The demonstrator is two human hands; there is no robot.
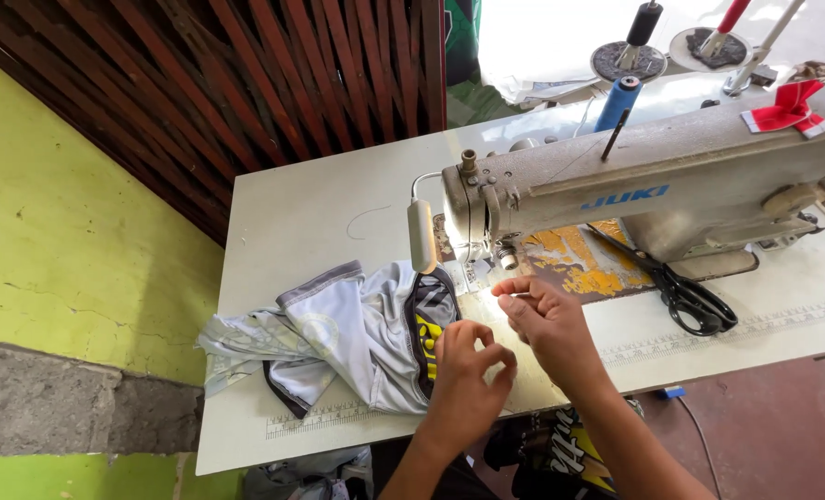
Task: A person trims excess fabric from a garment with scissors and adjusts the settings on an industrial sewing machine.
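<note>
Left hand (463, 370) rests on the grey garment (357, 338) at the table's (273, 222) front edge, fingers curled, pinching what may be thread. Right hand (540, 315) hovers beside it, fingertips pinched, below the sewing machine (653, 181). Black scissors (681, 287) lie right.

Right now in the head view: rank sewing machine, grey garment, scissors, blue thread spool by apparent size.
1. Sewing machine
2. Grey garment
3. Scissors
4. Blue thread spool
The spool stands farther from the camera, so its true size against the scissors is unsure.
</note>
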